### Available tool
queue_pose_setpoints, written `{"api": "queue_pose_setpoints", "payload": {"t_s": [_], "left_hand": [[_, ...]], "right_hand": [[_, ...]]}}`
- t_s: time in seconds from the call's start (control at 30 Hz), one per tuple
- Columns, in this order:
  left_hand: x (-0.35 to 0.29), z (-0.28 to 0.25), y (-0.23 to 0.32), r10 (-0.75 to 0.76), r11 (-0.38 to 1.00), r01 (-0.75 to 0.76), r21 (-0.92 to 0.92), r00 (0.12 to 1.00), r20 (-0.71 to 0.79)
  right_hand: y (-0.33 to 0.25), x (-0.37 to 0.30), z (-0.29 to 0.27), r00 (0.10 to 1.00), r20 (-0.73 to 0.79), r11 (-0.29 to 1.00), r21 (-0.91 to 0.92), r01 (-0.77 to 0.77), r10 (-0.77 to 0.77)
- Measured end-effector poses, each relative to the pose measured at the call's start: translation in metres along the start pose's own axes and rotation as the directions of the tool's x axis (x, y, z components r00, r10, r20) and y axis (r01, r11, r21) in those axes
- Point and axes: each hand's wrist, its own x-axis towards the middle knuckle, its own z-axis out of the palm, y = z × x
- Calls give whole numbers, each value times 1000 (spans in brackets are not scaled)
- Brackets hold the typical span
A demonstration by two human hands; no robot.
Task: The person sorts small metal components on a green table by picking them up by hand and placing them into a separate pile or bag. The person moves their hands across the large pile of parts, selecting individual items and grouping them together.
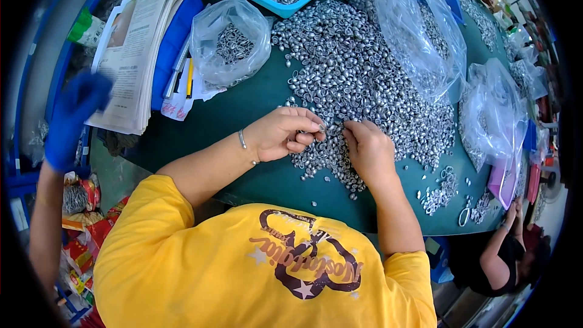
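A wide heap of small silver domed metal pieces (364, 67) lies on the dark green tabletop (243, 115). My left hand (285, 133), with a silver bangle at the wrist, is held at the heap's near left edge. Its thumb and forefinger pinch a small silver metal piece (321, 127). Just to the right, my right hand (371, 150) rests low over the heap's near part with its fingers bent together. What those fingers hold, if anything, is hidden. Some loose pieces are scattered around the near edge of the heap.
Behind the heap are a light blue basket (290, 7) and clear plastic bags (234, 42) of pieces. Papers (136, 54) and a blue bin stand left. Another person's blue-gloved hand (79, 109) is blurred at far left; a co-worker (501, 255) sits at right near a pink tray (505, 182).
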Motion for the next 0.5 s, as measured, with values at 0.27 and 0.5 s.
{"api": "queue_pose_setpoints", "payload": {"t_s": [0.27,0.5], "left_hand": [[-3,5,-2,4,1000,-3,31,1000,-10],[2,8,-19,-46,989,65,-136,989,138]], "right_hand": [[14,-12,1,948,210,660,682,-317,238],[11,-22,0,912,400,-303,883,-359,85]]}}
